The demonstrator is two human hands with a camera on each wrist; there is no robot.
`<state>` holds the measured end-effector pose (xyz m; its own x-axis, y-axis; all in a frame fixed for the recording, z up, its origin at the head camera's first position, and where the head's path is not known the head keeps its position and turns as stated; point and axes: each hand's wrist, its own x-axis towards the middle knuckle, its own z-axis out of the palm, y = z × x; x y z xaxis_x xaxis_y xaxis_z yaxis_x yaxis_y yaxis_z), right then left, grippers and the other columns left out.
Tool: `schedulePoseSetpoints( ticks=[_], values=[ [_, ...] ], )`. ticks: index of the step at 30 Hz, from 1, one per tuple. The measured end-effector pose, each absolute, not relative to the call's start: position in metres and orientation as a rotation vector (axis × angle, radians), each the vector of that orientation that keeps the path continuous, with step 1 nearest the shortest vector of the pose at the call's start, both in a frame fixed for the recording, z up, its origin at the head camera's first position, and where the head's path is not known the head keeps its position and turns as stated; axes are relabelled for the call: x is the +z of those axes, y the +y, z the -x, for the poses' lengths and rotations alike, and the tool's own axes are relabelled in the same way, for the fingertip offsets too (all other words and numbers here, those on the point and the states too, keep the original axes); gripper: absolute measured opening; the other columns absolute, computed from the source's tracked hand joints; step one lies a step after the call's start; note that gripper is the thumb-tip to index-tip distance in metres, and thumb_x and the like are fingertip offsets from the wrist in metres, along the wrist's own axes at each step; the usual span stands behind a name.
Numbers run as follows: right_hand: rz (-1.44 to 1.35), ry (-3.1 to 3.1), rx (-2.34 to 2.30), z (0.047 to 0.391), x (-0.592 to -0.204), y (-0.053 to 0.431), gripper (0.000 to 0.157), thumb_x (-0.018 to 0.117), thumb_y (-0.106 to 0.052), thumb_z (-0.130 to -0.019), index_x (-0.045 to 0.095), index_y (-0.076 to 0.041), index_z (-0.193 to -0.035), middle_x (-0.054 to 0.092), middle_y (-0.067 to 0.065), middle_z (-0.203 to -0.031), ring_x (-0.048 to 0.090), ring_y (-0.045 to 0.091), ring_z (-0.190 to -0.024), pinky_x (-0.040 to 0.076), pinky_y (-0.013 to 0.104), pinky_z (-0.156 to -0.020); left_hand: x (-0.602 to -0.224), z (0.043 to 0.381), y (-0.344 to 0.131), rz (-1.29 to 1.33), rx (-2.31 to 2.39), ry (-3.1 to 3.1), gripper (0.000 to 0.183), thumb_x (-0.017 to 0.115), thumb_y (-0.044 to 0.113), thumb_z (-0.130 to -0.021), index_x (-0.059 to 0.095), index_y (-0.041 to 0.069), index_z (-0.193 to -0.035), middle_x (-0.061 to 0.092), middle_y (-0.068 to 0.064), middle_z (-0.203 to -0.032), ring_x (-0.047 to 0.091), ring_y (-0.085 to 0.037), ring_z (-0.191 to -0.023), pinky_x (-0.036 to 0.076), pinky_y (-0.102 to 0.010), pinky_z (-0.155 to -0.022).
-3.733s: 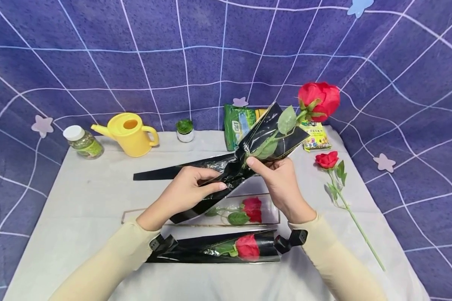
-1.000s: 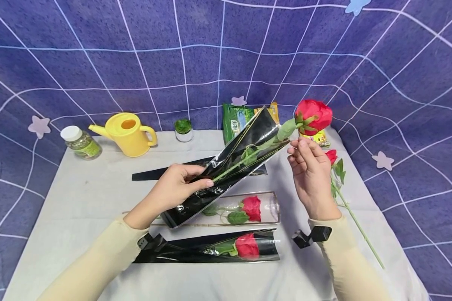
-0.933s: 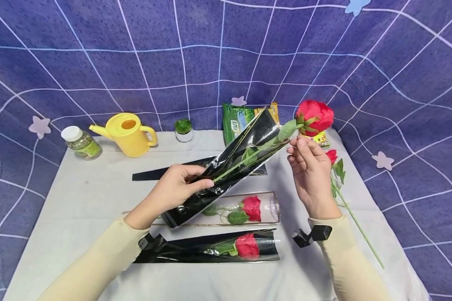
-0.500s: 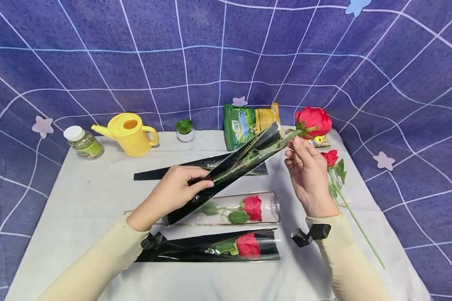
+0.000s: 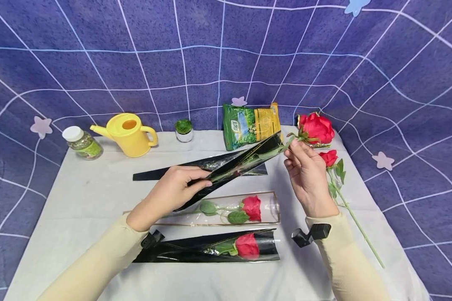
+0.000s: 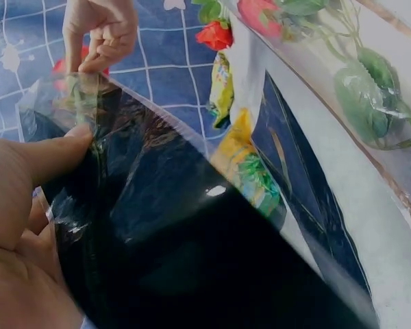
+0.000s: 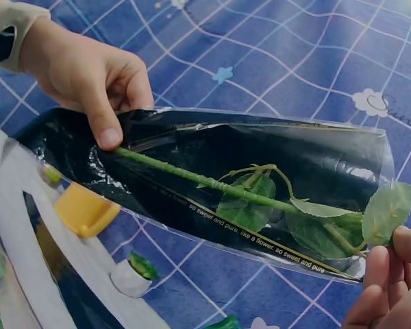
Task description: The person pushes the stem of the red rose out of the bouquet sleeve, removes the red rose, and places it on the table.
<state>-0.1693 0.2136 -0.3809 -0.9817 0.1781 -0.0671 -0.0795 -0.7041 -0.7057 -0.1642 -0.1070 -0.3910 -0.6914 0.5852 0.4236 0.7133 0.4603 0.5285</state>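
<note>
My left hand [image 5: 173, 192] grips the lower part of a black flower sleeve [image 7: 164, 140] with a clear front, thumb on top. Inside the sleeve runs the green stem [image 7: 212, 184] of an artificial rose, its leaves near the wide mouth. The red bloom [image 5: 316, 127] stands out past the mouth at the upper right. Just below the bloom, my right hand [image 5: 309, 175] pinches the rose's neck between thumb and fingertips, other fingers curled. The sleeve slants above the table, bottom end toward my left. In the left wrist view its dark back [image 6: 192, 253] fills much of the picture.
Below lie a clear boxed rose [image 5: 251, 208] and a rose in a black sleeve [image 5: 247, 246]. Another black sleeve [image 5: 154, 172] lies behind; a loose rose [image 5: 355, 221] is at right. Along the back stand a jar [image 5: 83, 144], yellow watering can [image 5: 129, 138], potted plant [image 5: 184, 130] and green-yellow bag [image 5: 250, 125].
My right hand has gone from the sleeve's middle to the rose's neck, and my left hand has slid lower. Over the last second the bloom has dropped and the sleeve has turned more edge-on.
</note>
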Motion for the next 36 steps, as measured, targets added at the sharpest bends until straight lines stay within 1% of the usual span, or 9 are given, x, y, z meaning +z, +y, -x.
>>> schedulePoseSetpoints(
  ticks=[5, 6, 9, 12, 20, 27, 29, 32, 36],
  values=[
    [0.146, -1.081, 2.751, 0.17, -0.38, 0.219, 0.011, 0.072, -0.003, -0.081, 0.063, -0.001, -0.088, 0.066, 0.01, -0.08, 0.064, 0.018, -0.069, 0.048, 0.025, -0.06, -0.39, 0.163, -0.112, 1.07, -1.052, -2.613, 0.032, 0.068, 0.028, -0.087, 0.066, 0.021, -0.118, 0.064, 0.007, -0.111, 0.058, -0.002, -0.078, 0.046, -0.028, -0.07],
    [0.134, -1.056, 2.744, 0.17, -0.38, 0.222, 0.011, 0.072, -0.002, -0.081, 0.063, 0.0, -0.088, 0.066, 0.01, -0.081, 0.064, 0.018, -0.07, 0.049, 0.025, -0.06, -0.389, 0.163, -0.113, 1.059, -1.057, -2.631, 0.034, 0.068, 0.03, -0.087, 0.064, 0.024, -0.121, 0.063, 0.008, -0.113, 0.055, -0.001, -0.068, 0.046, -0.028, -0.066],
    [0.094, -0.969, 2.723, 0.17, -0.377, 0.234, 0.011, 0.07, 0.001, -0.081, 0.063, 0.002, -0.089, 0.065, 0.011, -0.081, 0.063, 0.02, -0.071, 0.05, 0.025, -0.061, -0.387, 0.163, -0.119, 1.034, -1.061, -2.678, 0.036, 0.065, 0.034, -0.088, 0.06, 0.03, -0.124, 0.061, 0.012, -0.115, 0.036, 0.001, -0.047, 0.042, -0.026, -0.055],
    [0.049, -0.922, 2.678, 0.169, -0.373, 0.253, 0.01, 0.067, 0.003, -0.083, 0.061, 0.005, -0.091, 0.064, 0.013, -0.079, 0.061, 0.021, -0.067, 0.049, 0.025, -0.056, -0.385, 0.164, -0.127, 1.017, -1.045, -2.709, 0.036, 0.065, 0.036, -0.088, 0.059, 0.034, -0.124, 0.061, 0.014, -0.115, 0.02, -0.001, -0.039, 0.037, -0.025, -0.046],
    [-0.051, -0.858, 2.477, 0.162, -0.353, 0.323, 0.011, 0.06, 0.014, -0.084, 0.057, 0.017, -0.094, 0.062, 0.022, -0.076, 0.057, 0.024, -0.059, 0.044, 0.026, -0.049, -0.387, 0.165, -0.151, 1.012, -0.984, -2.708, 0.036, 0.068, 0.034, -0.086, 0.062, 0.03, -0.121, 0.063, 0.012, -0.111, 0.032, -0.003, -0.046, 0.041, -0.027, -0.058],
    [-0.091, -1.331, 2.33, 0.146, -0.35, 0.372, 0.014, 0.057, 0.025, -0.079, 0.055, 0.025, -0.092, 0.063, 0.023, -0.086, 0.06, 0.025, -0.059, 0.05, 0.027, -0.053, -0.387, 0.162, -0.16, 1.048, -0.963, -2.682, 0.034, 0.071, 0.027, -0.085, 0.065, 0.025, -0.119, 0.065, 0.008, -0.108, 0.031, -0.002, -0.046, 0.04, -0.026, -0.056],
    [-0.067, -1.667, 2.221, 0.141, -0.354, 0.38, 0.017, 0.061, 0.023, -0.077, 0.059, 0.022, -0.094, 0.066, 0.018, -0.088, 0.063, 0.022, -0.065, 0.051, 0.025, -0.058, -0.386, 0.162, -0.159, 1.059, -0.955, -2.674, 0.035, 0.071, 0.026, -0.084, 0.065, 0.025, -0.118, 0.066, 0.008, -0.107, 0.033, -0.002, -0.046, 0.04, -0.026, -0.057],
    [-0.025, -2.291, 1.851, 0.138, -0.361, 0.384, 0.019, 0.07, 0.008, -0.079, 0.065, 0.012, -0.097, 0.07, 0.008, -0.087, 0.066, 0.012, -0.071, 0.05, 0.02, -0.062, -0.384, 0.161, -0.156, 1.076, -0.953, -2.67, 0.035, 0.071, 0.027, -0.084, 0.065, 0.025, -0.119, 0.066, 0.007, -0.108, 0.041, -0.002, -0.051, 0.042, -0.027, -0.06],
    [-0.104, -2.88, 1.277, 0.14, -0.371, 0.382, 0.023, 0.075, -0.013, -0.081, 0.069, 0.002, -0.098, 0.07, 0.004, -0.085, 0.066, 0.006, -0.075, 0.049, 0.018, -0.064, -0.382, 0.161, -0.15, 1.101, -0.963, -2.669, 0.035, 0.071, 0.028, -0.085, 0.065, 0.024, -0.119, 0.066, 0.006, -0.108, 0.057, -0.003, -0.072, 0.044, -0.029, -0.064]
  ],
)
